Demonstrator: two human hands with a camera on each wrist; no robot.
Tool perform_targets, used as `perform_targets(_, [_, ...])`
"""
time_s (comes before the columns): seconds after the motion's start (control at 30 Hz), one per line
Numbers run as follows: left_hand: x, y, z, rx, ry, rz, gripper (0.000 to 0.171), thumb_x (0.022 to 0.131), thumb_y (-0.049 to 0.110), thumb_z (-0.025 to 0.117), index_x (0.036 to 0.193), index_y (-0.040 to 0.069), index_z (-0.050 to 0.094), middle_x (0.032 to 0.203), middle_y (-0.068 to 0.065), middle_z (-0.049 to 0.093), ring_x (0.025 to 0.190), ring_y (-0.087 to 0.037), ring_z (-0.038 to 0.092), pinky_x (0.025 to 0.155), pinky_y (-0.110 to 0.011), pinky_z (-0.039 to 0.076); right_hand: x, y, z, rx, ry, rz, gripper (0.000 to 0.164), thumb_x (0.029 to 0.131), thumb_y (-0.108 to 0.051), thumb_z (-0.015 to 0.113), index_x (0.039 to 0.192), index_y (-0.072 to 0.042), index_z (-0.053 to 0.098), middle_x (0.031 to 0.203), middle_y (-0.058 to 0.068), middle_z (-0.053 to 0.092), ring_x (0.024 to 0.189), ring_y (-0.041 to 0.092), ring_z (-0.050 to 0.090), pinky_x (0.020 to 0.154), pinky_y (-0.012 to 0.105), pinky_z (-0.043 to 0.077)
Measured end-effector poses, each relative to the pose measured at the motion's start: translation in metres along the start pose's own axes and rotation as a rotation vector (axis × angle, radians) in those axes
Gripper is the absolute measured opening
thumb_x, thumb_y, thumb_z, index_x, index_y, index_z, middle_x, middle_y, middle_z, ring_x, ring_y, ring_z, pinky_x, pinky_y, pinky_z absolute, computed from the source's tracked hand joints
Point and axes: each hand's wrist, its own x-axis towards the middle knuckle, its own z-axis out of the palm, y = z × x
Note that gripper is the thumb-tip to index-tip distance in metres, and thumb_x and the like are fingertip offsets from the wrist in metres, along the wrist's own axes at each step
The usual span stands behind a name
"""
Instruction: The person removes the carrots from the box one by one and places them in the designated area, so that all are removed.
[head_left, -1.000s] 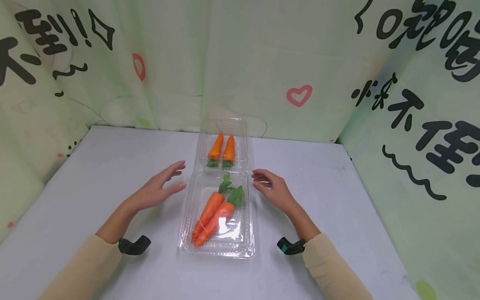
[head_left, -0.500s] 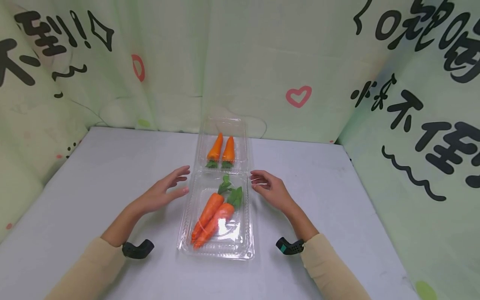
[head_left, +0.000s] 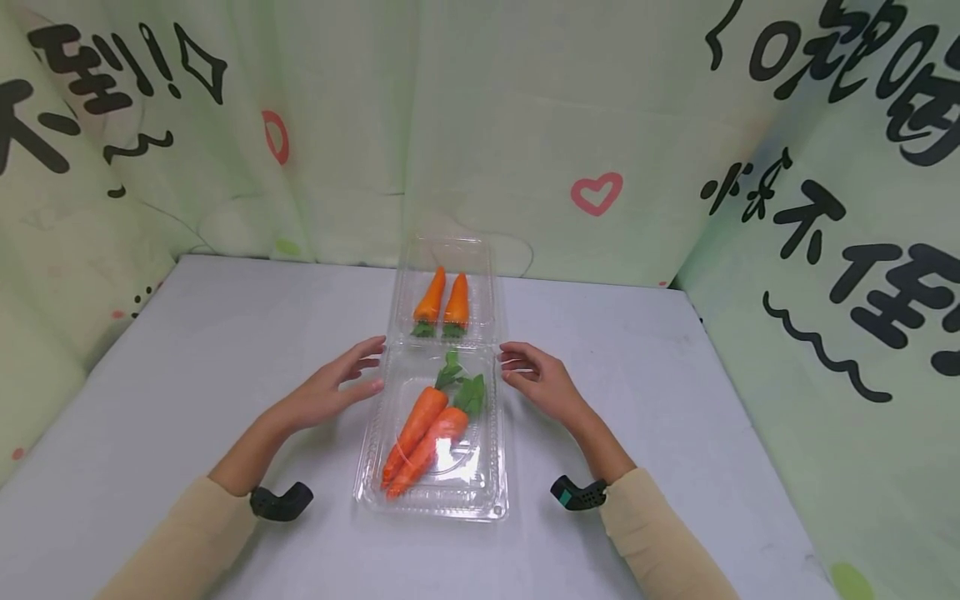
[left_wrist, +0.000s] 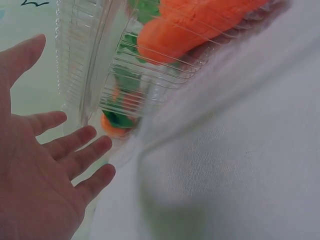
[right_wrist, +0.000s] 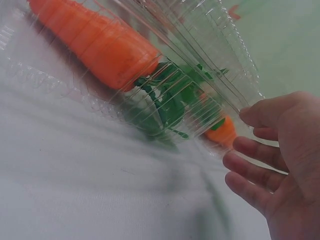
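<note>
On the white table lies clear plastic packaging [head_left: 480, 498], its near and far parts end to end; I cannot tell whether they are joined. Two long carrots [head_left: 416, 427] with green leaves are in the near part. Two shorter orange carrots [head_left: 431, 297] with green ends are in the far part. At the left side, my left hand [head_left: 326, 392] reaches with fingers extended, close to the wall; contact is unclear. My right hand [head_left: 546, 385] is at the right side, fingers loosely bent and holding nothing. In the right wrist view, its thumb [right_wrist: 257, 114] meets the packaging's edge.
A pale green curtain [head_left: 510, 125] with black writing and red hearts hangs behind the table [head_left: 622, 350] and along both sides. Dark wrist cameras sit at the left cuff [head_left: 281, 502] and right cuff [head_left: 577, 493].
My left hand has moved right and slightly nearer to me, up beside the packaging. My right hand has barely shifted left. The carrots and packaging stay in place.
</note>
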Motion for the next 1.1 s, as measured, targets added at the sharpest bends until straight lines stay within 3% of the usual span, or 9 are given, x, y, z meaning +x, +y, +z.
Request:
perform_targets(0.7, [0.002,-0.006,0.011,-0.028,-0.04,-0.036,0.07,0.097,0.036,0.054,0.154,0.016,0.019,0.157,-0.017,0.029,0.137,-0.042,0.04,0.107,-0.058,0.039,0.001,0.0,0.003,0.044,-0.004,0.005,0.04,0.092,-0.011,0.064,0.131,-0.005,0.055,0.124,0.018,0.063,0.113,0.032,0.063,0.098,0.042,0.051])
perform_targets(1.1, [0.002,-0.006,0.012,-0.106,-0.069,-0.058,0.071,0.097,0.036,0.055,0.155,0.018,0.017,0.156,-0.018,0.03,0.139,-0.043,0.038,0.107,-0.058,0.039,0.002,-0.013,0.004,0.111,-0.005,0.033,0.038,0.093,-0.007,0.062,0.128,0.003,0.053,0.124,0.023,0.062,0.113,0.036,0.061,0.101,0.042,0.049])
